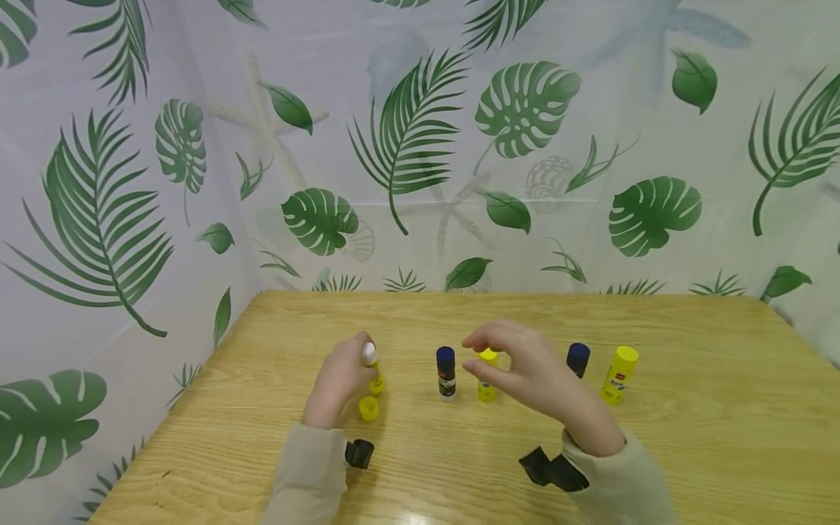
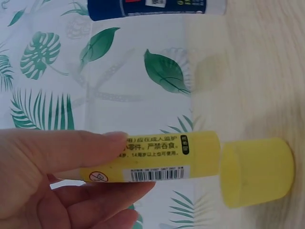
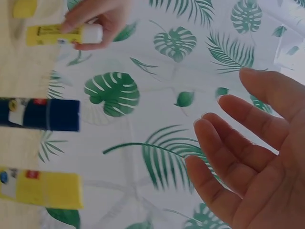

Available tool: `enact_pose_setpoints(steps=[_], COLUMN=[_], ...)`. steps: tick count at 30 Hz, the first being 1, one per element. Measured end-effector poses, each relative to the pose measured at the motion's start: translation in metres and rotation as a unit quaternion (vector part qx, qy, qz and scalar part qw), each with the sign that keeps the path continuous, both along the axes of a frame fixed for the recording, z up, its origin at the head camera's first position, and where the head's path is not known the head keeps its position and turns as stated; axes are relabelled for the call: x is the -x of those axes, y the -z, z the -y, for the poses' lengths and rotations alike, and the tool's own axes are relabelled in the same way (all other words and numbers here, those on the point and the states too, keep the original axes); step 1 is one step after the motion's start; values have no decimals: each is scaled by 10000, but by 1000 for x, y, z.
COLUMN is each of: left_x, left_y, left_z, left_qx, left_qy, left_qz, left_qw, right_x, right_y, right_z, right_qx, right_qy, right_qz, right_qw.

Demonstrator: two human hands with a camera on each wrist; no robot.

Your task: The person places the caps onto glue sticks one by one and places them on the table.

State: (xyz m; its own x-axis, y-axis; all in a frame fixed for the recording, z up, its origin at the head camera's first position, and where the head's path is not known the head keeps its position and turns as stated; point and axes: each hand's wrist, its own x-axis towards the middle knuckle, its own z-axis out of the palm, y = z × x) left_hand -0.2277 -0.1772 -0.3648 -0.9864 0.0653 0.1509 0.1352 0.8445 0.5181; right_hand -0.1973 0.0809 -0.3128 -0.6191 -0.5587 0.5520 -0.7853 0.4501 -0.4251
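My left hand (image 1: pixel 339 380) pinches a yellow glue stick (image 2: pixel 152 157) between thumb and fingers; its white end (image 3: pixel 92 34) points up, uncapped. Close to the foot of that stick, a loose yellow cap (image 1: pixel 369 408) sits on the table. In the head view my right hand (image 1: pixel 525 372) hovers with spread, slightly bent fingers and grips nothing. Behind it, partly covered, stands a second yellow glue stick (image 1: pixel 487 388). A dark blue glue stick (image 1: pixel 446 373) stands upright just left of the right fingertips.
To the right of my right hand stand another dark blue glue stick (image 1: pixel 578 356), partly hidden, and a capped yellow one (image 1: pixel 617 375). Black straps (image 1: pixel 553 469) hang at both wrists. A leaf-patterned curtain (image 1: pixel 420 146) borders the back and left of the wooden table (image 1: pixel 420 467).
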Motion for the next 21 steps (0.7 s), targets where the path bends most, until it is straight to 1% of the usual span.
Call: enact_pose_setpoints(steps=[4, 7, 10, 14, 16, 21], left_x=[-4, -9, -14, -20, -23, -28], left_y=[-10, -19, -27, -38, -42, -48], left_z=[2, 3, 3, 3, 2, 2], left_qx=[-120, -180, -202, -234, -226, -271], left_qy=[-38, -33, 12, 82, 101, 153], left_qz=[-127, -255, -332, -375, -414, -532], left_qw=[9998, 9995, 9992, 9990, 9988, 9981], right_x=[9, 11, 12, 14, 17, 24], right_y=[11, 19, 25, 32, 36, 47], right_z=[14, 27, 40, 54, 61, 78], right_qx=[-129, -354, -745, -1260, -1389, -1603], right_qy=[-347, -551, -522, -331, -331, -509], right_qz=[204, 390, 441, 554, 683, 1125], right_qw=[9991, 9971, 9949, 9899, 9874, 9793])
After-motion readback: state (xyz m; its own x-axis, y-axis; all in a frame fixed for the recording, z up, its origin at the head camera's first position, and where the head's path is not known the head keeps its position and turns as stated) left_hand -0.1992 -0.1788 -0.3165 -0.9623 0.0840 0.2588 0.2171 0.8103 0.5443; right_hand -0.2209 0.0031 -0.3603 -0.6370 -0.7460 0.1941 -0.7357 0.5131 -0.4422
